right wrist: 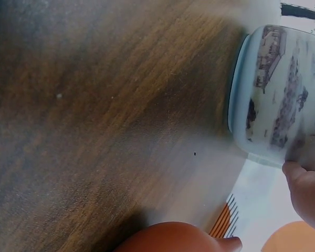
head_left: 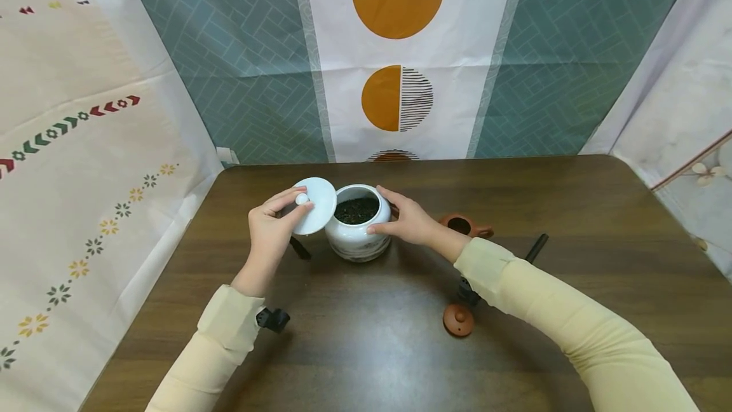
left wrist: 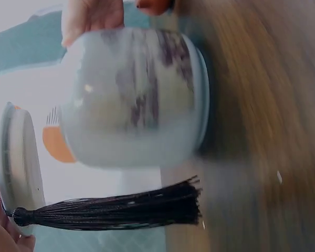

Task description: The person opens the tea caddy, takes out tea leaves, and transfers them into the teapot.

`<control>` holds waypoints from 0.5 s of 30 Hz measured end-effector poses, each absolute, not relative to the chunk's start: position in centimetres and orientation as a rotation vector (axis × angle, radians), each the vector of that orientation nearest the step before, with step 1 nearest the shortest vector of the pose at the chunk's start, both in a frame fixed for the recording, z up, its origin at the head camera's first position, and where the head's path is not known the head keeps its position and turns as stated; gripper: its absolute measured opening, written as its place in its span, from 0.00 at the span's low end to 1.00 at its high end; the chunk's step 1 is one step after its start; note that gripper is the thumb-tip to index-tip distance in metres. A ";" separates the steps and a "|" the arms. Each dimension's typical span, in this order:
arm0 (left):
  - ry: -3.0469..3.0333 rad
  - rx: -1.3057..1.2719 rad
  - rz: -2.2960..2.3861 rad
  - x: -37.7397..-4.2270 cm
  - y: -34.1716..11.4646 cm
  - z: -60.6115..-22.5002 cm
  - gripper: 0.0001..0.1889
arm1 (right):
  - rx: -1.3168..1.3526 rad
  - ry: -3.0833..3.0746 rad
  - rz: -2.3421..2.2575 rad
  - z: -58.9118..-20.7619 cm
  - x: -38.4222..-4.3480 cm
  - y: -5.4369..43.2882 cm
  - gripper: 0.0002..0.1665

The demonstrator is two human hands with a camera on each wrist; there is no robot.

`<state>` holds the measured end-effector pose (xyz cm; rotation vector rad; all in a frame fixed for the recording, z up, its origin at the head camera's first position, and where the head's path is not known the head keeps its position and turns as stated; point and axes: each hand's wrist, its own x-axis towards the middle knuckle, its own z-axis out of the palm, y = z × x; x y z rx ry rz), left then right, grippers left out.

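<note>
I see my left hand [head_left: 273, 227] holding the white lid [head_left: 315, 205] tilted, just off the left of the jar's mouth; the fingers pinch the lid around its knob [head_left: 301, 198], thumb under the rim. In the left wrist view the lid [left wrist: 18, 157] shows edge-on at the left, and a black tassel [left wrist: 115, 210] lies below the jar [left wrist: 134, 97], though that picture is blurred and I cannot tell whether the tassel hangs from the lid or from something else.

The jar [head_left: 358, 222] stands upright on the table [head_left: 572, 221], near the middle of its far edge, open and full of dark loose leaves [head_left: 356, 210]. My right hand [head_left: 407, 221] rests against the jar's right side, fingers spread along the wall and rim, steadying it rather than wrapping it; the right wrist view shows a fingertip [right wrist: 304, 191] on the painted wall of the jar [right wrist: 281, 94].

Just right of that hand, further toward the right edge, sits a small brown teapot [head_left: 462, 224] with its mouth uncovered. Its brown lid [head_left: 459, 320] lies apart, nearer the front edge, under my right sleeve [head_left: 572, 329]. A black stick [head_left: 536, 247] lies right of the teapot. Patterned cloths hang behind and beside the table.
</note>
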<state>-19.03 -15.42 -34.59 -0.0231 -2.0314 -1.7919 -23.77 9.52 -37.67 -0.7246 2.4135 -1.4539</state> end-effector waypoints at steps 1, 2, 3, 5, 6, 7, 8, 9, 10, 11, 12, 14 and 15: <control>-2.035 -0.011 -1.778 -19.0 -15.8 -34.7 0.15 | -0.724 2.415 -1.457 -37.7 -23.8 9.6 0.54; -2.038 -0.001 -1.765 -18.9 -16.3 -34.7 0.15 | -0.722 2.415 -1.460 -37.7 -23.8 9.6 0.54; -2.039 0.008 -1.756 -18.7 -16.7 -34.8 0.15 | -0.720 2.416 -1.462 -37.7 -23.8 9.6 0.54; -2.047 0.041 -1.735 -18.5 -17.5 -34.8 0.15 | -0.719 2.416 -1.466 -37.7 -23.8 9.7 0.54; -2.052 0.057 -1.731 -18.4 -17.8 -34.8 0.15 | -0.717 2.418 -1.466 -37.7 -23.8 9.7 0.54; -2.054 0.071 -1.727 -18.2 -18.2 -34.7 0.15 | -0.718 2.419 -1.466 -37.7 -23.8 9.7 0.54; -2.055 0.079 -1.718 -18.0 -18.6 -34.7 0.15 | -0.717 2.418 -1.466 -37.7 -23.8 9.6 0.54; -2.052 0.092 -1.716 -17.9 -19.1 -34.7 0.14 | -0.717 2.419 -1.464 -37.8 -23.9 9.6 0.54; -2.053 0.104 -1.704 -17.7 -19.5 -34.7 0.14 | -0.717 2.418 -1.463 -37.8 -23.8 9.6 0.54; -2.045 0.114 -1.699 -17.5 -19.9 -34.8 0.14 | -0.716 2.416 -1.463 -37.8 -23.9 9.6 0.54; -2.040 0.125 -1.691 -17.3 -20.4 -34.9 0.14 | -0.716 2.413 -1.462 -37.8 -23.9 9.6 0.54; -2.038 0.149 -1.660 -16.9 -21.2 -35.0 0.14 | -0.715 2.408 -1.462 -37.8 -23.8 9.6 0.54; -2.031 0.168 -1.658 -16.8 -21.7 -35.1 0.14 | -0.713 2.404 -1.466 -37.7 -23.8 9.6 0.54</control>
